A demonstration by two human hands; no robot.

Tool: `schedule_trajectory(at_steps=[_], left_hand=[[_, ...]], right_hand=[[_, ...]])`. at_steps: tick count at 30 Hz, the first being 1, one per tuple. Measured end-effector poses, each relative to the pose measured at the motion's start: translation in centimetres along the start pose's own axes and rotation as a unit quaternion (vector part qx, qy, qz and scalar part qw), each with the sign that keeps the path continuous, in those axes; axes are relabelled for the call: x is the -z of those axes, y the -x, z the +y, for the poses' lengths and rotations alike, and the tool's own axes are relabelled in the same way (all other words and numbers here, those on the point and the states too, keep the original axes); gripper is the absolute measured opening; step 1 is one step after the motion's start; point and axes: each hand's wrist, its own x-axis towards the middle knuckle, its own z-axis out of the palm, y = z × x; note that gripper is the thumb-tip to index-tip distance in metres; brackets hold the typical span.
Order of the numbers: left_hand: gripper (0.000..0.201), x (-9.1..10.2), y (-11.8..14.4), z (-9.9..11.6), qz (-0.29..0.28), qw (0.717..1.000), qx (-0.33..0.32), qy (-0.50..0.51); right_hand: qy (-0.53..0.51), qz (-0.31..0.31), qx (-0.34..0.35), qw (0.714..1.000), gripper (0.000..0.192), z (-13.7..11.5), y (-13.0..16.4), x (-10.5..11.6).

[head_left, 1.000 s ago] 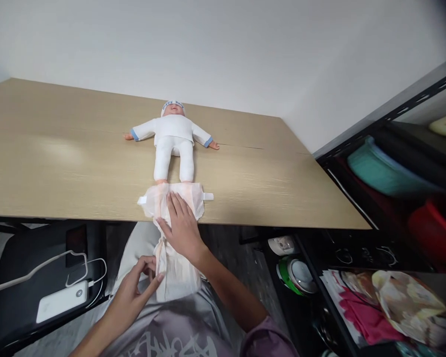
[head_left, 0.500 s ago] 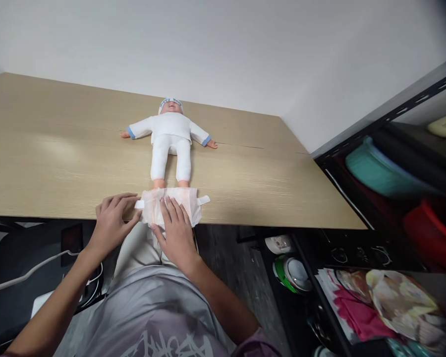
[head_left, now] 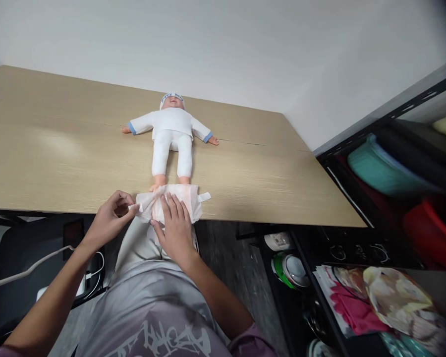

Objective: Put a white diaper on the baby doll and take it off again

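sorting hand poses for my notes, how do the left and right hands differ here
The left hand pinches the diaper at its left edge with curled fingers; the right hand lies flat on it, fingers extended. The left hand is off to the side, while the right hand is over the diaper's middle. Both are bare and touch the diaper.

A doll (head_left: 172, 123) lies on its back, arms spread, on a tan table (head_left: 263, 173) stretching to either side; at the doll's feet, partly hiding them, lies a diaper (head_left: 192, 199).
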Motion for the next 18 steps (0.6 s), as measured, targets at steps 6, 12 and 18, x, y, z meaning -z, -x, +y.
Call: schedule_trajectory(at_steps=[6, 12, 18], left_hand=[[0.052, 1.5, -0.7, -0.4, 0.004, 1.0, -0.016, -0.022], [0.049, 4.7, -1.1, -2.0, 0.034, 0.978, -0.019, -0.203], [0.043, 2.9, -7.5, -0.3, 0.032, 0.907, -0.21, -0.363]], right_hand=[[-0.001, 0.01, 0.0, 1.0, 0.075, 0.2, 0.1, -0.6], [-0.015, 0.017, -0.001, 1.0, 0.074, -0.1, 0.4, -0.5], [-0.021, 0.024, -0.008, 0.999, 0.055, -0.1, -0.5, 0.4]])
